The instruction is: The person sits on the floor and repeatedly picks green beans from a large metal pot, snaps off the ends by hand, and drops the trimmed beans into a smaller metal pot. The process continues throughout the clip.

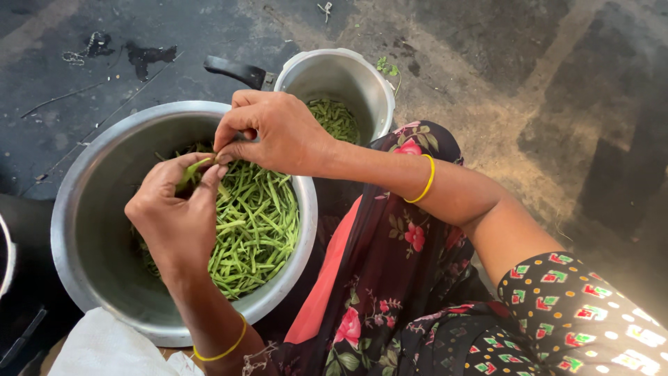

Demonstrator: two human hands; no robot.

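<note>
Green and thin, the bean pod [197,169] I am working on sits pinched between both my hands above the big steel bowl [83,209]. My left hand [177,216] is curled around its lower part, fingers folded in and thumb pressed against it, so that hand is closed on the pod. My right hand [275,132] comes in from the other side, thumb and forefinger nipped narrowly on the pod's upper tip, the remaining fingers bent over the top.

Directly under my left hand and reaching toward my right wrist lies the heap of green beans [254,230], long whole pods piled loosely in the bowl's right half, while the left half of the bowl shows bare metal. Beyond my right hand, just past the knuckles, stands a smaller steel pot [365,87] with a black handle [233,69] pointing away to the left; inside it I see short cut bean pieces [334,118]. The two vessels are just beside each other.

Each of my wrists carries a thin yellow bangle [426,179]. Below my right forearm spreads my dark floral cloth [390,278], and near my left elbow lies a white cloth [104,348]. Everything rests on a dark stone floor [522,83].
</note>
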